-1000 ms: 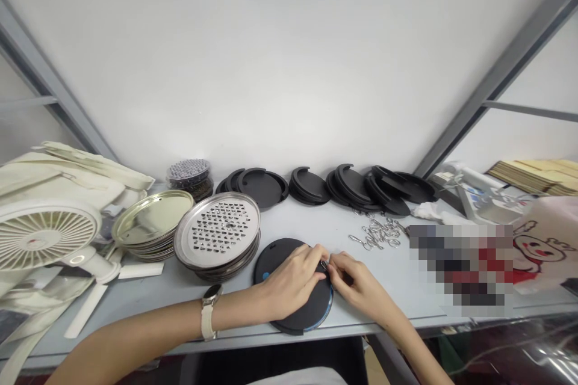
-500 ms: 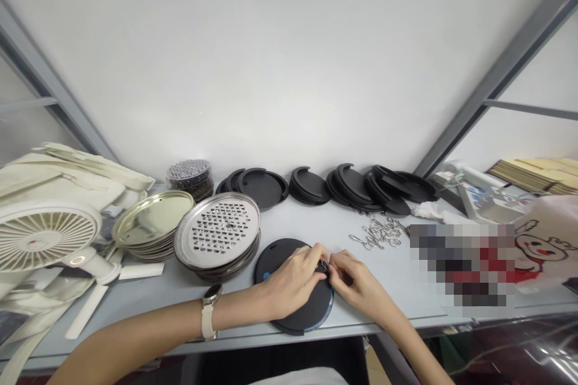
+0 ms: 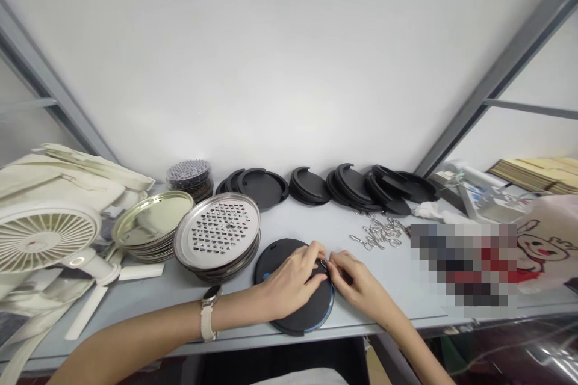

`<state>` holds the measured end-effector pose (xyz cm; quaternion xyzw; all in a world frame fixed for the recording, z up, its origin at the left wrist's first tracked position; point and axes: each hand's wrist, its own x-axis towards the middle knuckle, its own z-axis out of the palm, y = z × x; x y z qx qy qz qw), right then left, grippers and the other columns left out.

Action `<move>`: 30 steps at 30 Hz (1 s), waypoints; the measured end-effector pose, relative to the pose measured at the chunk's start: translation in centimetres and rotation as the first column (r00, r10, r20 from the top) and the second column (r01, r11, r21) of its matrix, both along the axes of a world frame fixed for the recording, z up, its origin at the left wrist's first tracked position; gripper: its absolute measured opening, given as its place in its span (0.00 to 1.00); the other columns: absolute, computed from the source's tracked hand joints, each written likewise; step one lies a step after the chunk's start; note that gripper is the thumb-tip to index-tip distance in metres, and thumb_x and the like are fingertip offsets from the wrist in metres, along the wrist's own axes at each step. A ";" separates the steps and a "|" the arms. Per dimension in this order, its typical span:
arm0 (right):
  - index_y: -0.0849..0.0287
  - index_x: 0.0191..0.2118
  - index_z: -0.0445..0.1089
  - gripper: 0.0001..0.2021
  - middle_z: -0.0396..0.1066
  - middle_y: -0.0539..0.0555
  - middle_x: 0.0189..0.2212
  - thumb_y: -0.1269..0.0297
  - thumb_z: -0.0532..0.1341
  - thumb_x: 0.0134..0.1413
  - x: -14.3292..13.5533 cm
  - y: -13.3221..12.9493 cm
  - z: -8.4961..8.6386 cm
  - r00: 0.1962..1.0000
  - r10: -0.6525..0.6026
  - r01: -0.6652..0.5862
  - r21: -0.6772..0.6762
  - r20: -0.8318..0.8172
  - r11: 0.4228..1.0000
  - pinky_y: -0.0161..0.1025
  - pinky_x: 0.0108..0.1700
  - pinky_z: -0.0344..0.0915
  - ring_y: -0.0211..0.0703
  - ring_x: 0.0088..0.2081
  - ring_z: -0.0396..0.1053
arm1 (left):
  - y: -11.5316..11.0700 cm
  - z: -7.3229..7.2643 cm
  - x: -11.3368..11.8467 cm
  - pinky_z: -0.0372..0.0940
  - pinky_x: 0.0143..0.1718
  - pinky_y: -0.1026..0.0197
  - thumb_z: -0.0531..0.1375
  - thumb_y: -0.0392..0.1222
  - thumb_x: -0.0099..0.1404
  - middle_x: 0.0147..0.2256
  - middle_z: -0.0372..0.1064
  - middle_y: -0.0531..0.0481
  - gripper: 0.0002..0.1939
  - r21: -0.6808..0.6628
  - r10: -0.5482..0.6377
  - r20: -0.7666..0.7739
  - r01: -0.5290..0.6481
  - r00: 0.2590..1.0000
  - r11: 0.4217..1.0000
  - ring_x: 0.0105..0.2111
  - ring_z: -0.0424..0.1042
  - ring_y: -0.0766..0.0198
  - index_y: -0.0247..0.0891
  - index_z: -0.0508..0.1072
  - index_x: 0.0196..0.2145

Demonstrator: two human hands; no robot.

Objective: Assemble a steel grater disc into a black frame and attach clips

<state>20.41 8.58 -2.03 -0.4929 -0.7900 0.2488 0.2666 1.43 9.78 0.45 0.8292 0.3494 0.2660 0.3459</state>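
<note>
1. Both my hands are close together over the table (image 3: pixel 311 221), meeting at the right-hand edge of the black disc (image 3: pixel 280 251). 
2. My left hand (image 3: pixel 293 281) lies across the disc from the left, index finger bent down to a small metal piece (image 3: pixel 324 263), thumb spread away below it. Whether these fingers actually grip the piece, I cannot tell. 
3. My right hand (image 3: pixel 351 278) comes in from the other side, thumb and fingertips pinched together on the near end of that piece. 
4. The disc lies flat near the table's front edge, with my left forearm crossing toward it. It is round, dark and matt, with a short slot near its upper left rim. A blue spot shows beside my left hand, and a blue strip runs along the lower right rim. My hand hides much of its middle. 
5. The metal piece looks shiny and looped, but it is too small and too covered for me to make out its full shape. 
6. Left of the disc stands a stack of perforated metal plates (image 3: pixel 224 227); beyond my right hand lies a loose heap of metal clips (image 3: pixel 382 233).
</note>
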 end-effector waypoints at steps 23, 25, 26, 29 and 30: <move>0.56 0.25 0.53 0.14 0.56 0.47 0.21 0.64 0.48 0.64 -0.2 0.1 0.3 0.999 -0.048 0.047 0.049 0.003 0.998 0.38 0.33 0.57 0.43 0.29 0.60 | 0.1 0.0 -0.1 0.62 0.48 0.58 0.54 0.30 0.65 0.44 0.64 0.47 0.13 0.073 -0.037 -0.025 0.038 0.999 0.997 0.45 0.66 0.59 0.41 0.59 0.45; 0.56 0.25 0.53 0.14 0.56 0.47 0.21 0.65 0.49 0.63 -0.1 0.0 0.3 0.999 -0.038 0.038 0.041 0.005 0.998 0.38 0.33 0.57 0.43 0.29 0.60 | 0.2 0.0 0.0 0.62 0.47 0.59 0.54 0.29 0.64 0.44 0.64 0.48 0.13 0.077 -0.038 -0.029 0.040 0.999 0.996 0.45 0.66 0.59 0.41 0.58 0.45; 0.56 0.25 0.52 0.14 0.56 0.47 0.21 0.65 0.50 0.63 -0.1 0.0 0.3 0.999 -0.034 0.033 0.039 0.005 0.999 0.38 0.34 0.57 0.43 0.30 0.60 | 0.2 0.0 0.0 0.62 0.47 0.59 0.53 0.29 0.64 0.44 0.64 0.48 0.13 0.080 -0.036 -0.032 0.039 0.999 0.996 0.45 0.66 0.59 0.41 0.58 0.45; 0.56 0.25 0.52 0.14 0.56 0.47 0.21 0.65 0.50 0.63 0.0 -0.1 0.3 1.000 -0.027 0.027 0.032 0.001 0.999 0.37 0.33 0.57 0.42 0.30 0.60 | 0.1 0.1 0.0 0.61 0.46 0.59 0.53 0.29 0.64 0.43 0.64 0.48 0.13 0.095 -0.030 -0.048 0.034 0.998 0.995 0.45 0.66 0.59 0.41 0.58 0.44; 0.56 0.25 0.52 0.14 0.56 0.47 0.21 0.65 0.50 0.62 0.0 -0.1 0.2 1.000 -0.025 0.025 0.029 -0.001 0.999 0.37 0.33 0.57 0.42 0.30 0.60 | 0.1 0.1 0.0 0.61 0.46 0.59 0.53 0.29 0.64 0.43 0.64 0.48 0.12 0.101 -0.030 -0.054 0.035 0.998 0.994 0.45 0.66 0.59 0.41 0.58 0.44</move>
